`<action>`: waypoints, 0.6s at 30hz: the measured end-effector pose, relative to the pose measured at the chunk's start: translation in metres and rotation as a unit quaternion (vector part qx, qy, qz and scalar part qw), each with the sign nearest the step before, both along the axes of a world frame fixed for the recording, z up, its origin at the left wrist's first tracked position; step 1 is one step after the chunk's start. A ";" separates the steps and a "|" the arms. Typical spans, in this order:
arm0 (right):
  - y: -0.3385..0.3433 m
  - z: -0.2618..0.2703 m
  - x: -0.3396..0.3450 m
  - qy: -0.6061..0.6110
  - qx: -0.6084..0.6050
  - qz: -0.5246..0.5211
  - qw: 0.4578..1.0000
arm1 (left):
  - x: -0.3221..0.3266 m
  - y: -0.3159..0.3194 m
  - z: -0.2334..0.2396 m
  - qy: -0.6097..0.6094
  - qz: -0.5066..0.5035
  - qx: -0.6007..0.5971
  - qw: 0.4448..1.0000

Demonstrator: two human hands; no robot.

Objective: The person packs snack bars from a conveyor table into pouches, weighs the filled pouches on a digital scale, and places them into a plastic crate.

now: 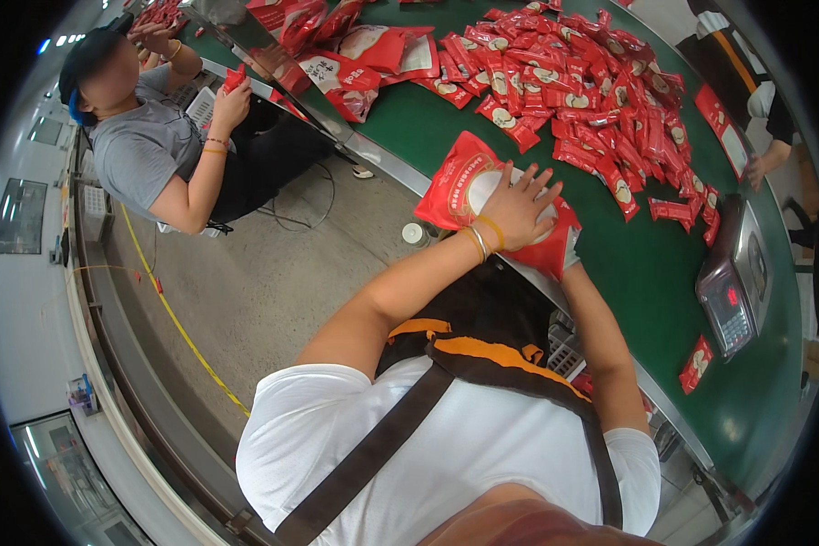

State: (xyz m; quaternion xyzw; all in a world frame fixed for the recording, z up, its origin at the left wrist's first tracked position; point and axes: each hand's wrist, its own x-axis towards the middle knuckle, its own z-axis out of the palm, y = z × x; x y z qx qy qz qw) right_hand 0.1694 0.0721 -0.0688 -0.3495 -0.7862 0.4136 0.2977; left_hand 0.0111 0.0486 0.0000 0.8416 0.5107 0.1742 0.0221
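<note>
A filled red plastic bag (454,181) with a white oval panel and printed writing is held at the near edge of the green table, partly overhanging it. My left hand (513,211) lies across the bag's upper face, fingers spread and pressing on it. Bands circle that wrist. At the bag's right end is my right hand (572,255), mostly hidden behind the bag; a pale covering shows on it. Beyond the bag spreads a large heap of small red wrapped packets (553,95).
More red bags (382,51) lie at the back left beside a metal divider (273,61). A digital scale (734,280) and a single packet (696,365) are on the green table (662,293) to the right. One co-worker (150,130) sits left; another's hand (757,170) is near a flat red bag (723,133).
</note>
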 end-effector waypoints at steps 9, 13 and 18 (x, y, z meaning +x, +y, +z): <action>0.002 -0.014 -0.007 0.169 -0.169 -0.029 0.971 | 0.005 0.000 0.005 0.022 -0.001 -0.020 1.000; 0.002 -0.012 -0.007 0.180 -0.173 -0.023 0.968 | 0.004 0.004 0.002 0.034 -0.003 -0.035 0.999; 0.006 -0.014 -0.004 0.178 -0.192 -0.003 0.965 | 0.008 0.017 0.014 -0.065 -0.016 -0.150 0.986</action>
